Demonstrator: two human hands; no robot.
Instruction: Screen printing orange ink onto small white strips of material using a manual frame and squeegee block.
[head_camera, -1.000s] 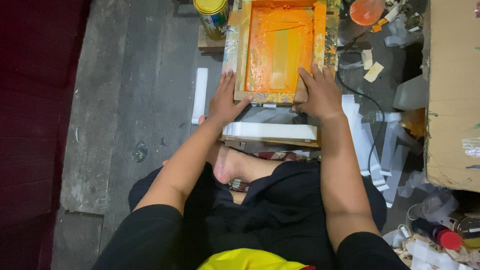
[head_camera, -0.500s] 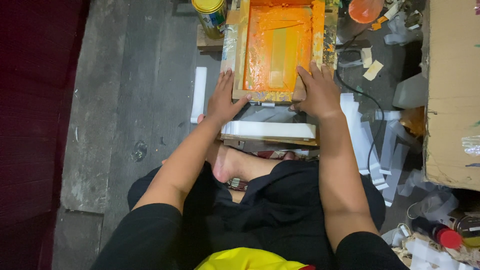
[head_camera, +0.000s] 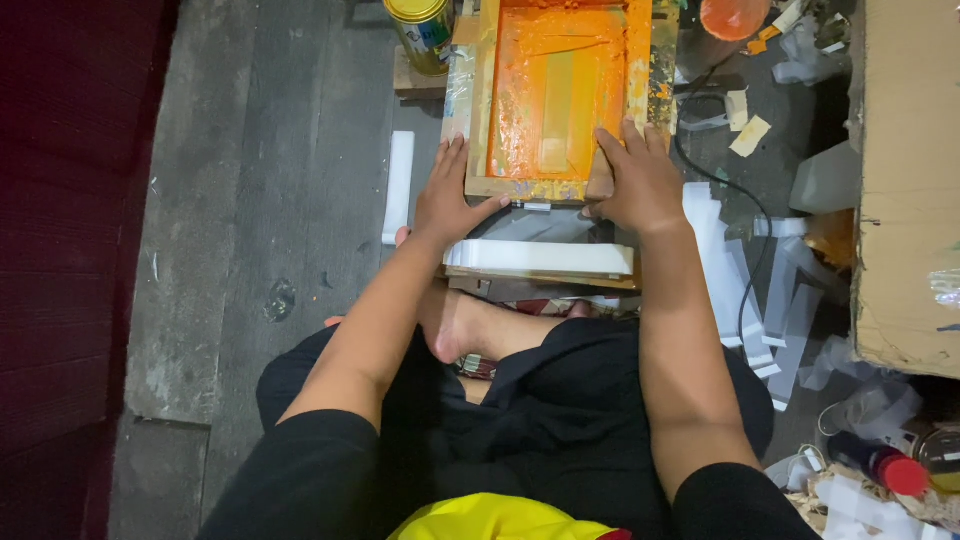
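Note:
A wooden screen-printing frame smeared with orange ink lies flat on the floor in front of me. My left hand presses flat on its near left corner, thumb spread along the near rail. At the near right corner, my right hand lies palm down with the fingers over the frame's edge. A squeegee-like strip rests in the ink inside the frame. Just below my hands sits a stack of white strips on a board. I sit cross-legged, one bare foot showing.
A gold-lidded can stands at the frame's upper left. A white strip lies left of my hand. More white strips and a black cable lie to the right, beside a cardboard box. An orange bowl sits top right, a red-capped bottle bottom right.
The view has shifted slightly closer to the frame. Both hands stay pressed on the frame's near corners, the right one a little further onto the frame.

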